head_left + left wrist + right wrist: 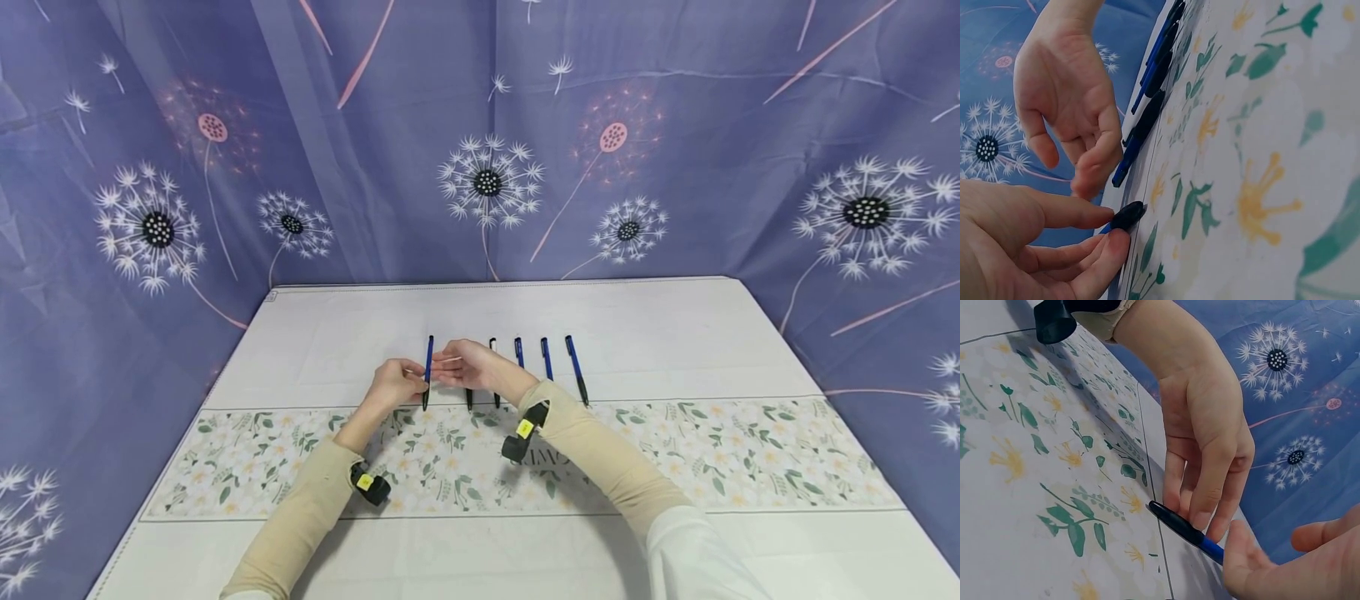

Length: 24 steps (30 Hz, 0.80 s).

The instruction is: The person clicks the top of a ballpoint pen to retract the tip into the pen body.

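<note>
Pen: blue barrel with a dark lower end; it is at the left end of a row, over the white part of the tablecloth, its dark end pointing toward the person, near the edge of the floral band. Whether it lies flat or is slightly lifted, I cannot tell.
Left hand: pinches the pen between thumb and fingers, close to its dark grip section.
Right hand: fingers loosely extended, holding nothing, just beside the pen's barrel; whether they touch it is unclear.
Other pens: five to the right, roughly side by side and spaced apart; the nearest is mostly hidden under the right hand.
Weight and stiffness: probably very light and rigid, hard to damage in ordinary handling.
Surface: the slim, smooth-looking barrel may slip, roll or swivel under a loose touch.
Where to hold: the dark grip section likely gives better friction; a second light pinch on the blue barrel would steady its angle.
</note>
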{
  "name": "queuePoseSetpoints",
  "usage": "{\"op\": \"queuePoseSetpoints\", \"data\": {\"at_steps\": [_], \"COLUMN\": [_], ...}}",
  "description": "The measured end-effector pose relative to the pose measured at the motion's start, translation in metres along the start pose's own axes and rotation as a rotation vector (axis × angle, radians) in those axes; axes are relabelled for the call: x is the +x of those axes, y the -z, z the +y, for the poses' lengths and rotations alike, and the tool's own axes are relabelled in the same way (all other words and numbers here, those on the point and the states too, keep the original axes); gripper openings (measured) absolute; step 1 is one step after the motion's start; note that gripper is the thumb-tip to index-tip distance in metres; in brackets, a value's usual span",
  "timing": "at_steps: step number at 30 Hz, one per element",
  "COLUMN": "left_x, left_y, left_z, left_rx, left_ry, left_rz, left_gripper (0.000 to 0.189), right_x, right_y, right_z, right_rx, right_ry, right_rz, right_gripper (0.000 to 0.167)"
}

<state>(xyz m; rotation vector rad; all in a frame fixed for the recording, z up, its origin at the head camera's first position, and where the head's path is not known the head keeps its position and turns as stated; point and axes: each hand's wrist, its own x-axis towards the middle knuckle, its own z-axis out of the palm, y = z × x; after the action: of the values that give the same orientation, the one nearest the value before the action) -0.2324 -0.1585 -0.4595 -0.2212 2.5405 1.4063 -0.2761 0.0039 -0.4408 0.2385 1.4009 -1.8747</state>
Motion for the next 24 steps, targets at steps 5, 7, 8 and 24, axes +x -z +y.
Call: {"op": "queuePoseSetpoints", "data": {"at_steps": [5, 7, 8, 24], "left_x": [0.001, 0.001, 0.001, 0.002], "left_y": [0.001, 0.001, 0.001, -0.003], "left_z": [-0.001, 0.000, 0.000, 0.006], "left_rx": [0.017, 0.012, 0.008, -0.138], "left_ry": [-0.008, -0.005, -0.004, -0.103], "left_rz": [0.018, 0.029, 0.032, 0.113], "left_gripper": [0.024, 0.024, 0.024, 0.028], "right_x": [-0.001, -0.001, -0.001, 0.007], "right_y": [0.001, 0.002, 0.002, 0.015], "right_z": [-0.001, -0.001, -0.001, -0.006], "right_rx": [-0.041, -0.044, -0.043, 0.011], "right_ry": [0.035, 0.048, 0.054, 0.081], "right_rz": [-0.003, 0.005, 0.008, 0.001], "right_gripper": [0.043, 0.041, 0.040, 0.037]}}
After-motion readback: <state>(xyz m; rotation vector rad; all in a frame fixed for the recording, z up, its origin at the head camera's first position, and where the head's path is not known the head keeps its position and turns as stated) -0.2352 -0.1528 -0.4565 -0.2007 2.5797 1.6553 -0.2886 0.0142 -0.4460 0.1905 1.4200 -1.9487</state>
